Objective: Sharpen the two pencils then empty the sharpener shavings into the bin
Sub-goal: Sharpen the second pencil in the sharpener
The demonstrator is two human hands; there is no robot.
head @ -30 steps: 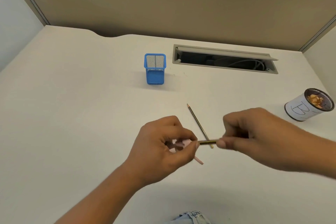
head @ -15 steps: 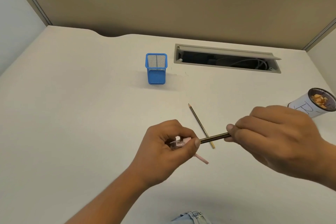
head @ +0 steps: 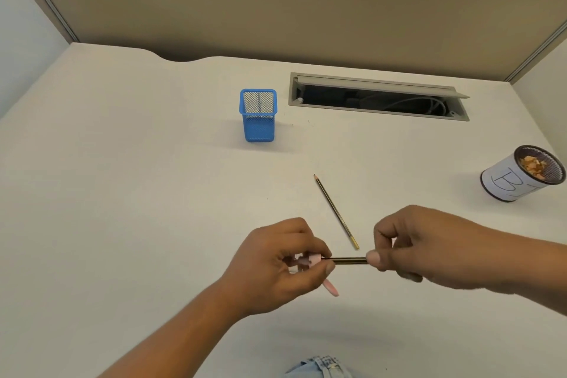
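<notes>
bright even overhead light, soft faint shadows, mild wide-angle bending at edges, slight overall softness

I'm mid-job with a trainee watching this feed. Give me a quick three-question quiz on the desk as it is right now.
1. True or false: the bin is empty.
2. The left hand grips the sharpener. What does the right hand pinch? A) an eraser B) a pencil C) nothing
3. Short answer: where is the other pencil?

Key
1. False: shavings lie in it.
2. B.
3. Flat on the desk, just beyond the hands, with neither hand touching it.
</notes>
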